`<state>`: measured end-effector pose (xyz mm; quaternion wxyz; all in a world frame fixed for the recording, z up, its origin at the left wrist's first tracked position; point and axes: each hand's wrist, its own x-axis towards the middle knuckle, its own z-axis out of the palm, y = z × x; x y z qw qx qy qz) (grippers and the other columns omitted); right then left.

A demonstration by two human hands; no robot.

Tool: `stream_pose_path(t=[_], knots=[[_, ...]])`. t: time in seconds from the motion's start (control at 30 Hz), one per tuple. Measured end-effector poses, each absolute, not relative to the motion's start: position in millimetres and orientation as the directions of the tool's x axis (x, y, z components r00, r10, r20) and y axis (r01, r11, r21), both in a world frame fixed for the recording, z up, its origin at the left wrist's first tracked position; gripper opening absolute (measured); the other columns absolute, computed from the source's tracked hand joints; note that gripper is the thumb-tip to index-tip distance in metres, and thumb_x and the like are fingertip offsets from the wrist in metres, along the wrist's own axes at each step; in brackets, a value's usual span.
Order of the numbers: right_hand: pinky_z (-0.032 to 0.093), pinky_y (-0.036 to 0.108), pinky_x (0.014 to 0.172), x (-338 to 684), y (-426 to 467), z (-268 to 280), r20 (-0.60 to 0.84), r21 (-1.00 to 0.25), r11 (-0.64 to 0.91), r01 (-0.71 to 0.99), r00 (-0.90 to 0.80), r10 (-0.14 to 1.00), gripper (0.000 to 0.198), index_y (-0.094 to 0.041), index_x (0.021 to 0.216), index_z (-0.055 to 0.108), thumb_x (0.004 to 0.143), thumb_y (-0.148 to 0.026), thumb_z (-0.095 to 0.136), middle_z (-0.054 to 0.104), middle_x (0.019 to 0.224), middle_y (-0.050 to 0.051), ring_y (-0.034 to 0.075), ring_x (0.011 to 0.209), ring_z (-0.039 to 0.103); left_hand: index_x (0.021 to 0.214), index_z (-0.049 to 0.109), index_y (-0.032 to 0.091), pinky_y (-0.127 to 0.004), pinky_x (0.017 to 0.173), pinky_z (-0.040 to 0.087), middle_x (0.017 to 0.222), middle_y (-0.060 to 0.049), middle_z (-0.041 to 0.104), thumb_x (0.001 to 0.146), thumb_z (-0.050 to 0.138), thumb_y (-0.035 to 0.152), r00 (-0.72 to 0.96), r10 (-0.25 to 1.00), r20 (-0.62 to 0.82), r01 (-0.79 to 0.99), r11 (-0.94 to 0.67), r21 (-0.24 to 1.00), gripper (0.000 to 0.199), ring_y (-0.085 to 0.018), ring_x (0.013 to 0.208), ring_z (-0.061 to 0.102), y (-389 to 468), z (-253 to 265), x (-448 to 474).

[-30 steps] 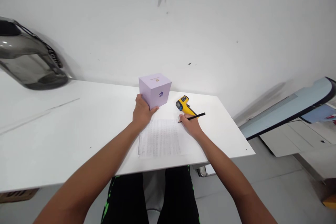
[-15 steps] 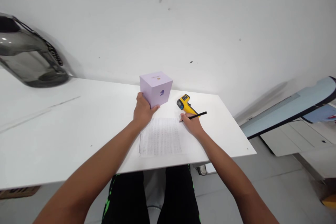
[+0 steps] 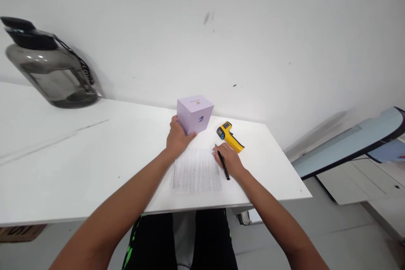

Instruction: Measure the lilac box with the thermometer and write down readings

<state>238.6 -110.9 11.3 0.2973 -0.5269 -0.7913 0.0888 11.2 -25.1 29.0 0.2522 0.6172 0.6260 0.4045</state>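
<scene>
My left hand (image 3: 179, 136) grips the lower left side of a light purple box (image 3: 195, 114), thumb across its front near the bottom. The box has a small dark emblem on its front and gold print on top. Below it lies a sheet of paper (image 3: 196, 173) covered in rows of faint marks. At the paper's upper right, my right hand (image 3: 228, 158) is closed round a black pen (image 3: 223, 165), whose long end slants down towards me. Just beyond that hand lies a yellow infrared thermometer (image 3: 230, 137) with a dark display end.
A large grey see-through water bottle (image 3: 53, 71) with a black lid stands at the back left. The white table (image 3: 79, 168) meets the wall behind and ends at a right edge. Farther right is a light blue panel (image 3: 351, 141) with a dark rim.
The pen has swung in my right hand, from pointing up and right to slanting down towards me. The whole view has shifted slightly; my left hand stays on the box.
</scene>
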Motion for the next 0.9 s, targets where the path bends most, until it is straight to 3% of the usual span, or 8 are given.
stream_pose_path(t=[0.1,0.2,0.3,0.4,0.5,0.63,0.8,0.9], knots=[[0.055,0.036,0.087,239.7,-102.6,9.5,0.284,-0.331,0.476,0.815,-0.395,0.874,0.049,-0.017,0.139,0.057,0.092,-0.018,0.042,0.064,0.13,0.016,0.024,0.105,0.066,0.153,0.01,0.015,-0.056,0.107,0.047,0.156,-0.027,0.033,0.07,0.077,0.049,-0.111,0.978,0.175,0.574,-0.081,0.815,0.111,-0.042,0.141,0.045,-25.9,32.5,10.0],[0.055,0.04,0.091,239.5,-88.9,22.3,0.195,-0.254,0.451,0.856,-0.411,0.89,0.064,-0.016,0.149,0.047,0.086,-0.008,0.04,0.064,0.133,0.016,0.026,0.108,0.065,0.15,0.021,0.012,-0.054,0.107,0.046,0.15,-0.027,0.037,0.069,0.077,0.049,-0.101,0.979,0.176,0.588,-0.084,0.805,0.106,-0.042,0.139,0.045,-26.9,34.8,9.4],[0.05,0.043,0.096,236.7,-75.7,45.0,0.209,-0.134,0.294,0.946,-0.263,0.942,0.057,-0.017,0.149,0.048,0.092,-0.012,0.041,0.065,0.131,0.017,0.029,0.116,0.062,0.146,0.027,0.011,-0.052,0.108,0.045,0.145,-0.025,0.04,0.066,0.079,0.049,-0.111,0.98,0.168,0.582,-0.073,0.81,0.103,-0.04,0.138,0.045,-27.1,35.5,8.7],[0.044,0.049,0.098,235.7,-67.2,61.0,0.232,-0.06,-0.008,0.998,0.022,0.972,0.052,-0.017,0.146,0.05,0.095,-0.028,0.053,0.058,0.139,0.02,0.036,0.124,0.055,0.141,0.033,0.011,-0.049,0.106,0.046,0.142,-0.024,0.044,0.064,0.081,0.049,-0.124,0.978,0.165,0.56,-0.068,0.826,0.099,-0.038,0.135,0.047,-26.6,36.1,6.9],[0.043,0.048,0.096,238.6,-62.0,61.1,0.088,-0.126,-0.216,0.968,0.227,0.97,0.062,-0.015,0.146,0.048,0.092,-0.044,0.061,0.058,0.137,0.021,0.037,0.124,0.056,0.139,0.038,0.013,-0.046,0.102,0.05,0.143,-0.022,0.046,0.062,0.082,0.052,-0.126,0.978,0.166,0.529,-0.076,0.845,0.096,-0.036,0.133,0.051,-26.3,36.1,4.3],[0.044,0.043,0.094,243.1,-58.9,50.0,0.009,-0.257,-0.266,0.929,0.277,0.961,0.068,-0.013,0.147,0.045,0.091,-0.048,0.06,0.058,0.138,0.021,0.035,0.124,0.056,0.141,0.039,0.018,-0.049,0.1,0.051,0.143,-0.019,0.051,0.062,0.08,0.063,-0.082,0.988,0.127,0.495,-0.07,0.866,0.1,-0.036,0.128,0.057,-26.6,33.8,2.6],[0.043,0.043,0.094,241.3,-65.3,47.0,0.133,-0.403,-0.181,0.897,0.253,0.958,0.063,-0.014,0.146,0.046,0.092,-0.046,0.057,0.063,0.133,0.02,0.036,0.122,0.058,0.141,0.04,0.021,-0.047,0.103,0.05,0.146,-0.017,0.053,0.062,0.083,0.06,-0.011,0.985,0.169,0.453,-0.146,0.879,0.098,-0.033,0.131,0.057,-30.5,35.9,5.5],[0.046,0.041,0.09,233.4,-72.8,49.8,0.256,-0.686,-0.058,0.725,0.315,0.914,0.057,-0.017,0.139,0.052,0.097,-0.056,0.043,0.069,0.122,0.016,0.032,0.111,0.063,0.141,0.041,0.022,-0.048,0.102,0.051,0.146,-0.016,0.053,0.063,0.083,0.059,-0.019,0.983,0.183,0.424,-0.158,0.892,0.097,-0.033,0.131,0.057,-36.1,41.4,7.9]])
